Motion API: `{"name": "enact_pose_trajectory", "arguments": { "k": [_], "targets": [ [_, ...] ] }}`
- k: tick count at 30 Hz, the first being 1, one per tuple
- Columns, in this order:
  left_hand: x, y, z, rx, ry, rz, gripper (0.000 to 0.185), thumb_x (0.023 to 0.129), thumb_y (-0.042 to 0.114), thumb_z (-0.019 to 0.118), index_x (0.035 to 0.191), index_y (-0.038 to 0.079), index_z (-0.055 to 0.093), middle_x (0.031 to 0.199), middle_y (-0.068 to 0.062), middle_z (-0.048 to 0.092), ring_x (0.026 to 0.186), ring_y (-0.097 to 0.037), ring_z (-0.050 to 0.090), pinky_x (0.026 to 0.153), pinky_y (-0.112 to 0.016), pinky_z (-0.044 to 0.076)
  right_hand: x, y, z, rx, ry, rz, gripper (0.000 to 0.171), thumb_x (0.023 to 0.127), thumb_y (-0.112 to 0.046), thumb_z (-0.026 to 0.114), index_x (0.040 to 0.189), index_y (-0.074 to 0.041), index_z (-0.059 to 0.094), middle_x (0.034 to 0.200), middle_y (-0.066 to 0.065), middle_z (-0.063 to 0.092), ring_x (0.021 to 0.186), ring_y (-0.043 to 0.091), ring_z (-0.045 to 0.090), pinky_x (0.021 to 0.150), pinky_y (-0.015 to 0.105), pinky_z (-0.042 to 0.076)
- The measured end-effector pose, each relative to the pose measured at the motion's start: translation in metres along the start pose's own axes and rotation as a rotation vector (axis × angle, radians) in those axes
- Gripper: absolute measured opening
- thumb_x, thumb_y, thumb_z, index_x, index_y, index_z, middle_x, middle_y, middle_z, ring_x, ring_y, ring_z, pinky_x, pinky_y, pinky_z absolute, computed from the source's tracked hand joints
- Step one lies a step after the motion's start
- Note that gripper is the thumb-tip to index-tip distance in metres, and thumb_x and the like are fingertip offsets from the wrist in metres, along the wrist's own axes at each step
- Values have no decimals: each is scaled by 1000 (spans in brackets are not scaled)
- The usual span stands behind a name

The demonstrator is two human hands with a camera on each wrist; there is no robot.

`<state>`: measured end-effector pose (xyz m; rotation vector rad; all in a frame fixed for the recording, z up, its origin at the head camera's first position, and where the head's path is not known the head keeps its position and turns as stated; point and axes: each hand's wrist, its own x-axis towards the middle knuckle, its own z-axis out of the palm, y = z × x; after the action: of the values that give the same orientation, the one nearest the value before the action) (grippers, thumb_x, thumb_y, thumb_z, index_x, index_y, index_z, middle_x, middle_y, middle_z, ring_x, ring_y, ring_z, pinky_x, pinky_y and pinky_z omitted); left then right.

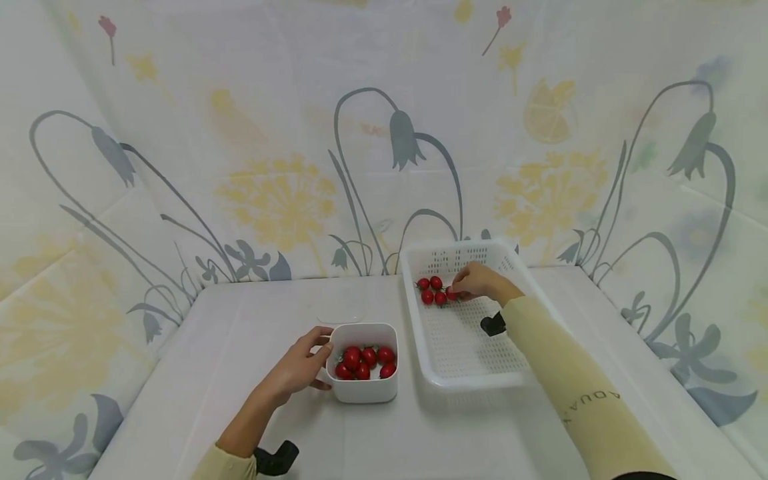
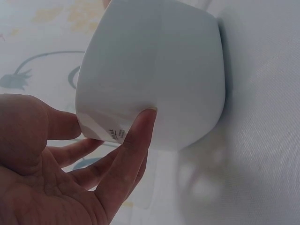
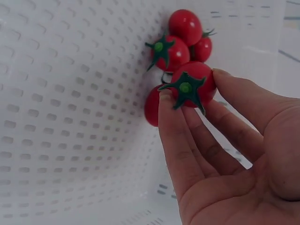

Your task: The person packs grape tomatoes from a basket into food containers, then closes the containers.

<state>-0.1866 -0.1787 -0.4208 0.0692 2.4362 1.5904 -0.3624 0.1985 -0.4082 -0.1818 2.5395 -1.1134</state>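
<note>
My right hand reaches into the white basket and pinches a cherry tomato between thumb and fingertips. Its green calyx faces the camera in the right wrist view. Several other cherry tomatoes lie close beside it on the basket floor. My left hand holds the left side of a small white container, thumb at the rim and fingers spread against the wall. Several red tomatoes with green tops lie in that container. The left wrist view shows its smooth outer wall and a small printed label.
The container and basket stand side by side on a white table, the basket to the right. A thin clear round object lies behind the container. A flower-printed cloth rises behind the table and along its sides.
</note>
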Motion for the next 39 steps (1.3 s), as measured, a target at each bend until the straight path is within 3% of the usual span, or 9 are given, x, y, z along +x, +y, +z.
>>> {"name": "enact_pose_trajectory", "arguments": {
  "k": [8,12,24,34,39],
  "targets": [
    [0,-2,0,5,4,2,36,108,17,49,143,8,51,146,-22,50,104,-31,65,63,-43,64,-13,-11,-5,145,-36,-38,32,98,-7,67,121,15,63,103,13,68,85,17,67,85,33,62],
    [0,-3,0,0,4,7,35,108,16,49,142,7,51,146,-22,51,104,-31,65,62,-43,64,-19,-14,-3,182,-46,-60,35,98,-8,67,125,15,62,111,19,68,91,19,69,89,35,61],
    [-1,-1,1,-4,0,10,35,108,15,49,142,8,51,145,-22,51,104,-31,65,62,-43,64,-38,-27,3,205,-77,-122,37,99,-11,67,126,14,61,119,23,67,103,28,68,101,47,55],
    [-1,0,1,-8,-5,19,35,108,15,49,142,7,51,146,-23,50,102,-31,66,63,-44,64,-52,-44,5,191,-84,-163,30,97,-14,70,119,8,68,112,16,70,96,24,67,97,45,57],
    [-1,0,2,-6,-1,16,35,108,15,49,142,7,51,145,-22,50,105,-33,66,63,-43,64,-57,-51,9,178,-98,-186,30,97,-13,69,118,9,68,116,23,69,99,29,67,98,46,57]
  ]
}}
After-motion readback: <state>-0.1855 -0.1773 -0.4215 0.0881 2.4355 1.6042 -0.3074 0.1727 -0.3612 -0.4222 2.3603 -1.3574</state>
